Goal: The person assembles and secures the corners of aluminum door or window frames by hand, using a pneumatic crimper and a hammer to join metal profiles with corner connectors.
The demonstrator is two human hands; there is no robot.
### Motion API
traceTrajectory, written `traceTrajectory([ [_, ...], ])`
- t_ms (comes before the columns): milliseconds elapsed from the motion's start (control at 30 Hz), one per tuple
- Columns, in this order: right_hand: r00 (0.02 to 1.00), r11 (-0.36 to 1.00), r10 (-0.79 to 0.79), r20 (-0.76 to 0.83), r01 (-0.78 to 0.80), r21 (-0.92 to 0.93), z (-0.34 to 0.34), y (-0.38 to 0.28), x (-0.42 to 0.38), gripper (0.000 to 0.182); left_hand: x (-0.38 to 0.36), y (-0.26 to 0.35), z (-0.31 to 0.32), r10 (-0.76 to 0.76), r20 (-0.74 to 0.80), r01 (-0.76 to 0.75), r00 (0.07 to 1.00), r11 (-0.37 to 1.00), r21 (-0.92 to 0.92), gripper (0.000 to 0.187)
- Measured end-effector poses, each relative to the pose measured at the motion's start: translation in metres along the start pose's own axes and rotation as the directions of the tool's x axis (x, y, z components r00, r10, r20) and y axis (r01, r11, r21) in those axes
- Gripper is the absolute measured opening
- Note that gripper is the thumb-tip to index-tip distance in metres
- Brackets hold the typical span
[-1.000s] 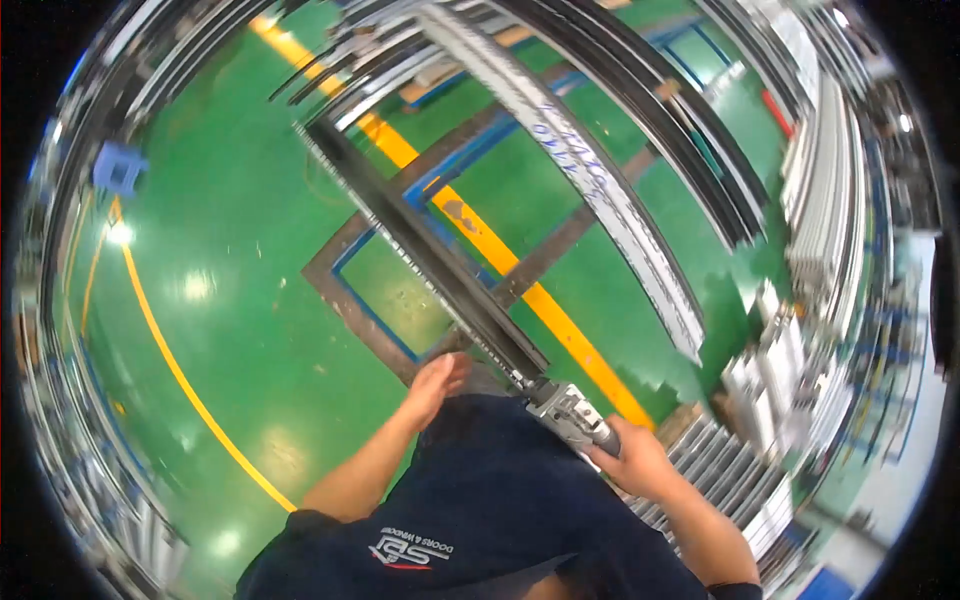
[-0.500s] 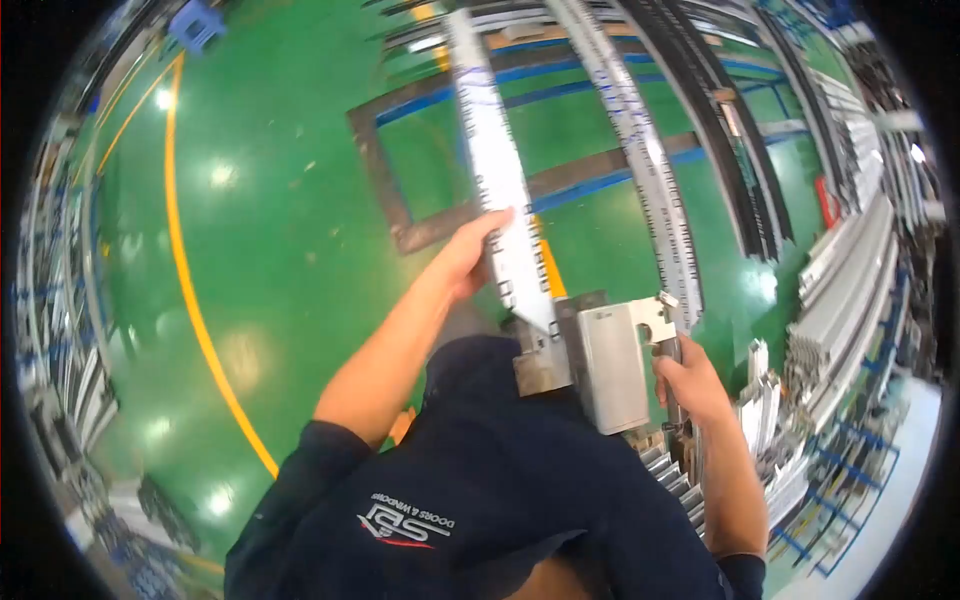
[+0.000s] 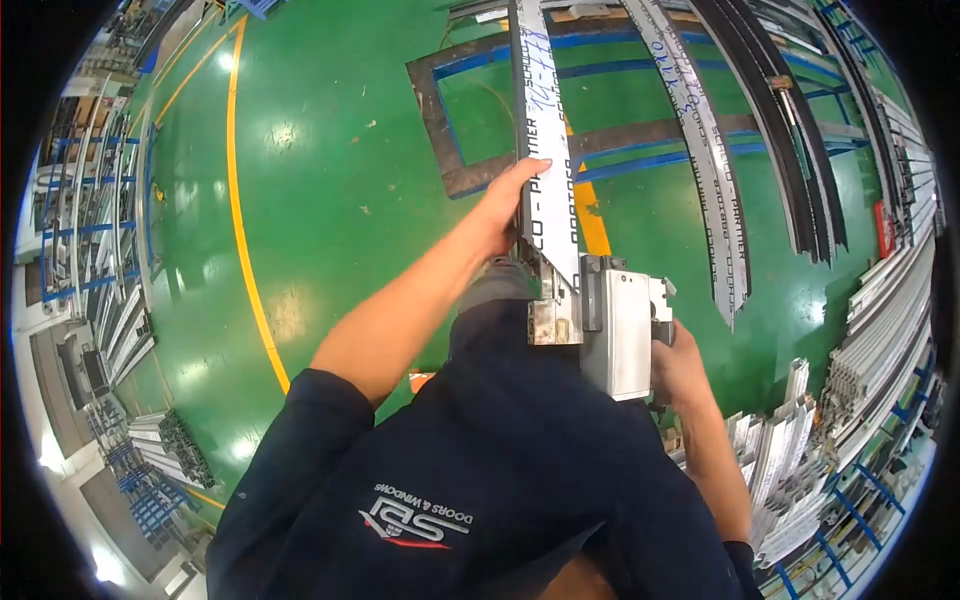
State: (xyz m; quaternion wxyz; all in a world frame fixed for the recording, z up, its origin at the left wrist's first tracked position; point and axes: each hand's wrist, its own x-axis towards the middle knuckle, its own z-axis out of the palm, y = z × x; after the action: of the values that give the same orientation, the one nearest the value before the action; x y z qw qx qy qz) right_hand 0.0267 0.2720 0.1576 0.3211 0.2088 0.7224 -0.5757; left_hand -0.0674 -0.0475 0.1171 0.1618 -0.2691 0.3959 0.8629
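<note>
Profile, long, wrapped in printed film, runs up from the metal block: stiff, probably light but unwieldy, edges maybe sharp. Left hand clasps its side; right hand grips the block's far side.

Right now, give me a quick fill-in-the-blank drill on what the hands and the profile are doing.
1. The left hand rests on the long ____ profile.
2. The right hand holds the pale metal block at the profile's ____ end.
3. The floor is painted ____.

Missing words: white; near; green
</note>
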Motion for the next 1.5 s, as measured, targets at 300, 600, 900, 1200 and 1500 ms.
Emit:
traceTrajectory([
  [300,0.991,0.994,0.104,0.088,-0.103,-0.025,0.003,0.005,0.007,0.042,0.006,-0.003,-0.012,-0.001,-0.015,0.002,1.0,0.996,0.089,0.055],
  [600,0.992,0.995,0.095,0.082,-0.093,-0.028,0.013,0.015,0.004,0.043,0.002,-0.006,-0.013,0.137,-0.232,-0.089,0.963,0.974,0.207,0.055],
  [900,0.978,0.986,0.091,0.186,-0.115,0.122,0.032,0.017,0.018,0.043,-0.024,0.007,-0.029,0.027,-0.131,-0.003,0.991,0.983,0.181,0.064],
  [1200,0.986,0.993,0.119,0.113,-0.119,-0.01,0.04,-0.011,0.04,0.034,-0.023,0.009,-0.05,0.134,-0.122,-0.104,0.983,0.968,0.229,0.066],
  [1500,0.993,0.996,0.058,0.106,-0.051,-0.067,0.039,-0.009,0.031,0.049,-0.021,0.029,-0.036,0.055,-0.16,-0.003,0.986,0.952,0.307,0.058],
])
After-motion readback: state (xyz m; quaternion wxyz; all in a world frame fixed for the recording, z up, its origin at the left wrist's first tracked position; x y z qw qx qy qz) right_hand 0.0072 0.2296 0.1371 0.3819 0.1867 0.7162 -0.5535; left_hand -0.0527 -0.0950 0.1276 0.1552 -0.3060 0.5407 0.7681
